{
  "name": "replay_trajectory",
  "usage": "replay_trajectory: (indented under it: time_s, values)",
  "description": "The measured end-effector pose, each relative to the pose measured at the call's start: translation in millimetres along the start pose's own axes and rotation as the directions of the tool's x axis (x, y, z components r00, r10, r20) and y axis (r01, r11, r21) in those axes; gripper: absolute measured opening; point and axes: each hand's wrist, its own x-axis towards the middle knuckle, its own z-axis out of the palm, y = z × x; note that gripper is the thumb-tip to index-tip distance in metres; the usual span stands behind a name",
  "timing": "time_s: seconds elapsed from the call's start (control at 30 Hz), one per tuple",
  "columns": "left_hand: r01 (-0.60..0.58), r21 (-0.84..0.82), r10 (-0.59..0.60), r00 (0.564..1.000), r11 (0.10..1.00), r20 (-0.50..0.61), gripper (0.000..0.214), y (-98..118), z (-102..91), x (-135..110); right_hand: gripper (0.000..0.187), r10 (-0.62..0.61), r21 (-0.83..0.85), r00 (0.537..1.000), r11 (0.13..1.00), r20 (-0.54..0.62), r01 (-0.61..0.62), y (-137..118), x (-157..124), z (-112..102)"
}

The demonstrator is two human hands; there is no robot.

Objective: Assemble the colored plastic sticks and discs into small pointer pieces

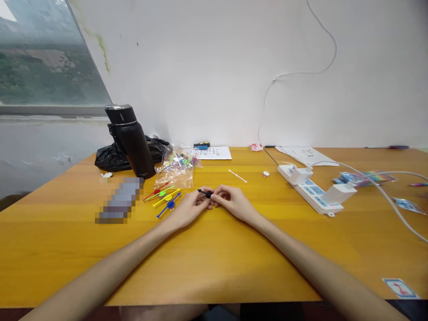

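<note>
Forearms (pixel 117 269) converge where both hands (pixel 189 208) hold a black spinner (pixel 207 194).

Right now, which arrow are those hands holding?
The black arrow, between the left hand and right hand. The red arrow, green arrow, yellow arrow, blue arrow and white arrow lie on the table.

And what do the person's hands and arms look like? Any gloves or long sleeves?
The left hand and right hand are bare, without gloves. The forearms look slim, with no sleeves, watch or bracelet showing.
</note>
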Motion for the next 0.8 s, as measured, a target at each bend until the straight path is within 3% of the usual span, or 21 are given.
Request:
replay_trajectory:
  time_s: [0.27,0.63,0.8]
  values:
    - [-0.002,0.152,-0.003,1.0,0.988,0.031,0.037,6.3,-2.4,-2.4,0.031,-0.021,0.005,0.999,1.0,0.034,0.02,-0.4,-0.2,-0.3]
    - [0.01,-0.072,-0.006,0.999,0.997,0.046,0.041,2.2,-1.4,1.5,0.038,0.026,0.195,0.998,0.98,0.063,-0.038,3.0,5.4,-3.3]
    - [0.029,-0.115,-0.024,0.999,0.993,0.038,0.041,-2.9,-1.8,2.4,0.037,0.036,0.202,0.997,0.978,0.071,-0.05,4.0,6.1,-4.1]
